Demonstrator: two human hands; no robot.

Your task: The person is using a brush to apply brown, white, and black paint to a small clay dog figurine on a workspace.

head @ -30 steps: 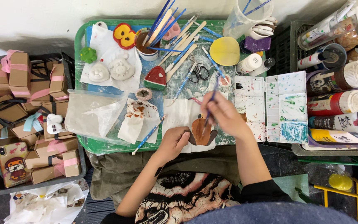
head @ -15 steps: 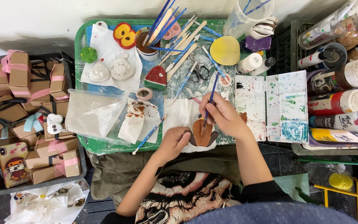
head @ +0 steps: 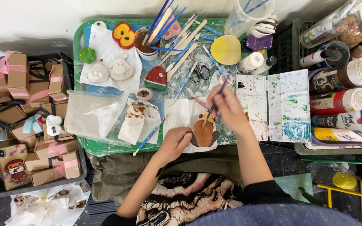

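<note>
While your left hand (head: 177, 142) pins brown figurine (head: 205, 132) at its edge, keep right hand (head: 227, 106) pinched on blue brush (head: 218, 97); short light strokes, steady wrist.

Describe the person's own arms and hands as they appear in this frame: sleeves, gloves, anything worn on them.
Both forearms are bare from the elbow down. The left hand and right hand wear no gloves, and no watch, bracelet or ring can be seen. A dark short sleeve shows at the right upper arm; the left upper arm's sleeve is hard to make out at the frame's bottom edge.
</note>
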